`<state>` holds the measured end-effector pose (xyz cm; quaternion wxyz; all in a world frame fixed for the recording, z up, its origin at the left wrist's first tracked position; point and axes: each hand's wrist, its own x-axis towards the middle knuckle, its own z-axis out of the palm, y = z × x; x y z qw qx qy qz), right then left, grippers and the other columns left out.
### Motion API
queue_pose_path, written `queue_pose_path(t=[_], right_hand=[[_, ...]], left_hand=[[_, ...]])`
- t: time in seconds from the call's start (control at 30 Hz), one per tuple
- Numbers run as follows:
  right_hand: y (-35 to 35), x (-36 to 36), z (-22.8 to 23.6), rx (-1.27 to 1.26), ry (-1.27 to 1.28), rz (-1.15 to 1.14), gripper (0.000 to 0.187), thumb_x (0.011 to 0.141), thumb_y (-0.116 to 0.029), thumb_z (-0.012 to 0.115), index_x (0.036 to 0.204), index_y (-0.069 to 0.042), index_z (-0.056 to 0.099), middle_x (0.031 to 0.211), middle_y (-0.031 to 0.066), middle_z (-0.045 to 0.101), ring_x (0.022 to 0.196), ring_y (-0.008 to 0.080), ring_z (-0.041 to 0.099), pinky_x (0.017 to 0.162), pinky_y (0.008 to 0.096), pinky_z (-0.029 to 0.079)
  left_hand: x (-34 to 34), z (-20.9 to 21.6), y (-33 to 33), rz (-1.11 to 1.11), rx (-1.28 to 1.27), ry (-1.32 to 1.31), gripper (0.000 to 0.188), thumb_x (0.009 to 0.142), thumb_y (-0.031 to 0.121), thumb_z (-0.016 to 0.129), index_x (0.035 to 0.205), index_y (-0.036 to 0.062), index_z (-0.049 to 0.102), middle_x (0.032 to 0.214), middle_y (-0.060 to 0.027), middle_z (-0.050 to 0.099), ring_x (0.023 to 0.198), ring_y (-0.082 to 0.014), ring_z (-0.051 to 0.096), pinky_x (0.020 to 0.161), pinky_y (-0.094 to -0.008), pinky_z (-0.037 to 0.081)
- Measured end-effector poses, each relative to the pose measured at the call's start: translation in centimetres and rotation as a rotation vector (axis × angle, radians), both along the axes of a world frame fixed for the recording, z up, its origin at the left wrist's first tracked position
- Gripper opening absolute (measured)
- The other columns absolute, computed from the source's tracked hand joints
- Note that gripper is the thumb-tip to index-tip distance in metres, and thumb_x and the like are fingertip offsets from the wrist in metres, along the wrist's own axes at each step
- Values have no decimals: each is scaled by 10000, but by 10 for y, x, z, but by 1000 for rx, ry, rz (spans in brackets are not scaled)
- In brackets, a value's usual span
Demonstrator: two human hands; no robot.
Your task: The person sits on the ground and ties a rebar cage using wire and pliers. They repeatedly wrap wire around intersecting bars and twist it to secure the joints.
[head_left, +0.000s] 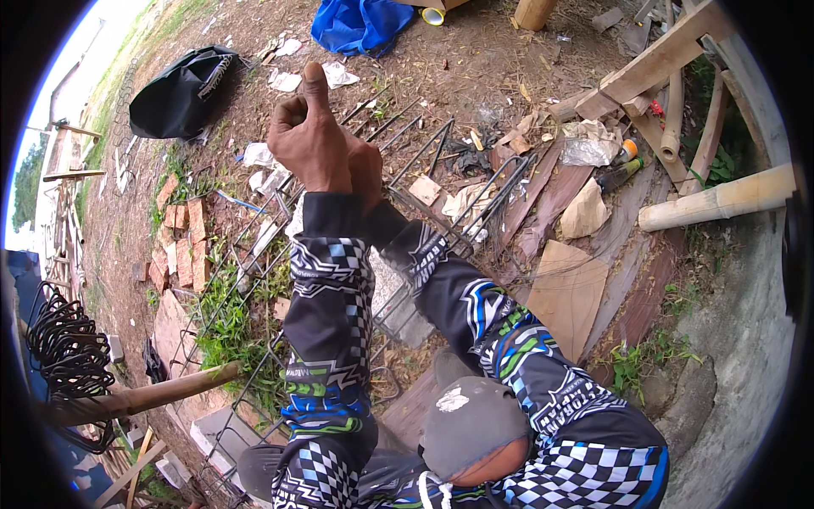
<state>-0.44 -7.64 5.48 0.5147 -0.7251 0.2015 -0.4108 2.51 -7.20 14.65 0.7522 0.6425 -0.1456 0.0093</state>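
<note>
My left hand (309, 146) is stretched out ahead, its fingers curled into a fist and its thumb pointing up. Whatever those fingers may hold is hidden. Just behind it on the right is my right hand (368, 168), largely covered by the left; its fingers do not show. The two wrists overlap, and the sleeves are dark with checks. Below both hands lies a long cage of steel reinforcing bars (440, 146), with bent bars making up its frame. My forearms hide its middle stretch. Whether either hand touches the cage, I cannot tell.
Bent steel stirrups (68, 360) hang on a bamboo pole (161, 392) at left. Broken bricks (183, 242), a black bag (182, 93) and a blue plastic bag (360, 25) lie farther off. Bamboo and timber (649, 64) stand at right, beside a concrete wall (746, 339).
</note>
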Motion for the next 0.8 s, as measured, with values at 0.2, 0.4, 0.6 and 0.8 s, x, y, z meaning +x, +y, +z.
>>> queue_pose_path(t=[0.2,0.4,0.6,0.8], right_hand=[[-77,0,14,400,222,984,361,637,-174,873,898,-10,685,859,101,705,728,186,662,658,327,524],[-3,-12,1,-28,128,202,377,659,-191,852,951,-42,668,825,57,685,721,153,643,664,316,520],[-64,-12,10,227,154,708,330,718,-155,818,970,-33,644,872,90,686,751,203,653,667,348,517],[1,-8,5,113,-129,113,261,720,-248,814,819,-50,675,652,73,662,590,233,669,551,367,523]], left_hand=[[21,15,30,-642,-93,227,425,801,404,812,756,26,623,634,-14,540,538,-107,532,490,-256,435],[-3,10,29,-64,-131,201,463,816,438,790,756,19,602,613,-21,525,513,-107,501,481,-259,428],[14,-7,18,-485,-180,195,454,844,428,766,674,59,563,615,-11,528,550,-82,513,496,-237,392],[-23,-9,39,-3,-125,57,654,758,519,813,1052,20,511,944,-71,546,855,-134,525,745,-257,450]])
